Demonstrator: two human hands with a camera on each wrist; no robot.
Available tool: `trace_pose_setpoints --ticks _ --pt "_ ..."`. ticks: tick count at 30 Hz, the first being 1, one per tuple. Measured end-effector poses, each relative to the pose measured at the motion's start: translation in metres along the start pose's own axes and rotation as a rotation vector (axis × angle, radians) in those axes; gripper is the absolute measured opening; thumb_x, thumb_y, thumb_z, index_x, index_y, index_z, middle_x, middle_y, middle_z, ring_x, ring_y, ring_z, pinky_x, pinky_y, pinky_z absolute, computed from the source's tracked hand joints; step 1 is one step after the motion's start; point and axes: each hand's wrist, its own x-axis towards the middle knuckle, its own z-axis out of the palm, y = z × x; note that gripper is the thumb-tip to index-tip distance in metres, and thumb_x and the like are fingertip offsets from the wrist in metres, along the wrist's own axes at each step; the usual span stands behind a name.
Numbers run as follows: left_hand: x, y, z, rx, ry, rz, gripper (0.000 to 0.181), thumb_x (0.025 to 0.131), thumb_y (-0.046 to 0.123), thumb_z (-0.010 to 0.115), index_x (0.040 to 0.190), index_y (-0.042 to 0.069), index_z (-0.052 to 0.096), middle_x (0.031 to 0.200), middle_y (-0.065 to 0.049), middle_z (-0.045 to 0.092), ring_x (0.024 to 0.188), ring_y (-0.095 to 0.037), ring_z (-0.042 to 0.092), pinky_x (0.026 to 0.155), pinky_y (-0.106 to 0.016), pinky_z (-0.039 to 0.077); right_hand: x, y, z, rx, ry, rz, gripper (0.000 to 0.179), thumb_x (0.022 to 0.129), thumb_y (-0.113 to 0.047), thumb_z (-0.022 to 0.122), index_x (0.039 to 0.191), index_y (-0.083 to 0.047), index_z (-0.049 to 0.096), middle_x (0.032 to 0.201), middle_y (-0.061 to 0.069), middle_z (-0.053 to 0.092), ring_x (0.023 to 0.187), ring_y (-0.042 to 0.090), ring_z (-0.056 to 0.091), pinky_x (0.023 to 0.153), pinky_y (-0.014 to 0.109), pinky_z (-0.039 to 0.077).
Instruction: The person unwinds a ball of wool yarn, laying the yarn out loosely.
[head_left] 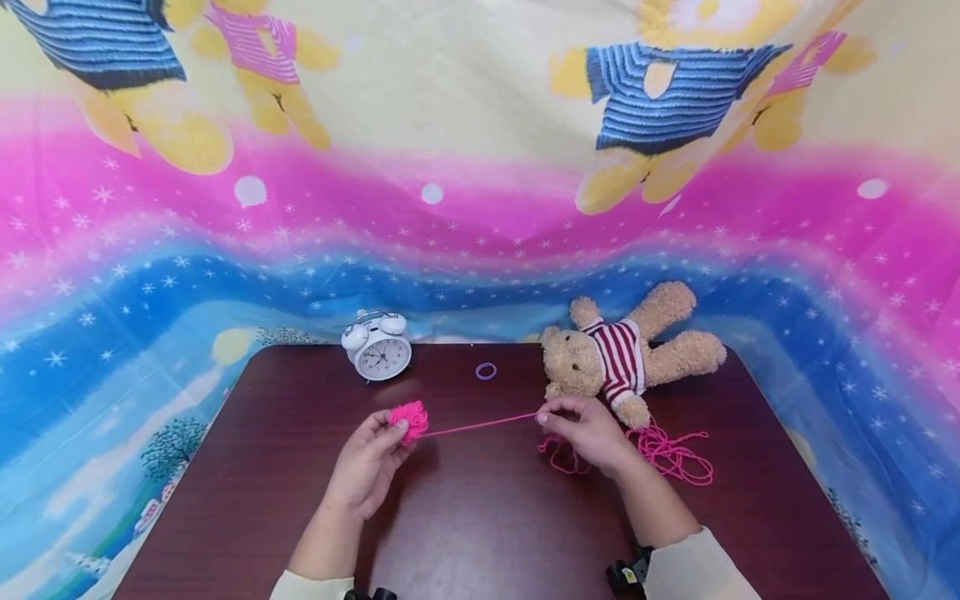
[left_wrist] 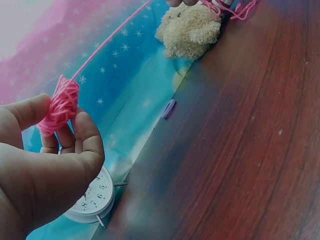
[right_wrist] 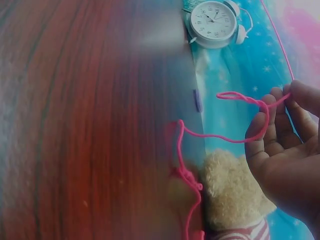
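"Holding what, exactly, in the left hand [head_left: 367,467]?"

"A small pink yarn bundle [head_left: 412,418], left of centre in the lower half of the head view, pinched between thumb and fingers. A straight strand [head_left: 480,427] runs from it to the right hand [head_left: 588,433], right of centre, whose thumb and forefinger nip it."

"And the slack [right_wrist: 212,136]?"

"It loops past the right fingers in the right wrist view. A loose heap [head_left: 663,450] lies on the desk [head_left: 480,517] at the lower right of the head view, near the teddy bear [head_left: 621,357]."

"How would it handle, do you think?"

"Light and soft, I'd judge, limp as a strand and nothing to break. Hold the bundle across its middle, firmly enough that the turns don't slide off, without crushing it. Take the strand between fingertips and pull mildly; the heap looks ready to snag or knot."
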Motion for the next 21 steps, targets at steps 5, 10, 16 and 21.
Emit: trace_pose_setpoints --ticks 5,10,16,21 --pt "0.000 0.000 -0.001 -0.007 0.019 -0.007 0.023 0.100 0.000 0.061 0.117 0.006 0.045 0.106 -0.004 0.068 0.090 -0.013 0.066 0.085 -0.029 0.054 -0.001 -0.003 -0.005 -0.006 0.023 0.014 0.021 0.096 -0.020 0.075 0.107 -0.002 0.075 0.105 0.025 0.071 0.094 0.031 0.070 0.080 0.031 0.058" --pt "0.000 0.001 0.000 0.003 0.028 -0.026 0.030 0.098 -0.002 0.062 0.122 0.005 0.045 0.108 -0.004 0.067 0.090 -0.014 0.066 0.083 -0.028 0.053 -0.001 -0.003 -0.008 -0.002 0.028 0.015 0.021 0.096 -0.019 0.075 0.108 -0.001 0.075 0.099 0.018 0.073 0.098 0.041 0.069 0.079 0.031 0.058" --pt "-0.001 0.001 -0.002 0.066 -0.002 -0.048 0.047 0.099 0.003 0.063 0.141 0.002 0.042 0.112 -0.004 0.073 0.091 -0.014 0.070 0.086 -0.031 0.053 -0.001 -0.003 -0.010 -0.005 0.029 -0.008 0.020 0.097 -0.019 0.074 0.108 -0.002 0.075 0.102 0.019 0.071 0.095 0.036 0.069 0.080 0.033 0.058" --pt "-0.003 0.001 -0.002 0.088 -0.044 -0.066 0.051 0.100 0.005 0.062 0.146 -0.002 0.041 0.114 -0.006 0.072 0.093 -0.017 0.073 0.091 -0.033 0.054 -0.001 -0.005 -0.012 0.000 0.034 0.000 0.020 0.098 -0.021 0.074 0.107 -0.004 0.075 0.104 0.021 0.071 0.095 0.030 0.070 0.080 0.032 0.058"
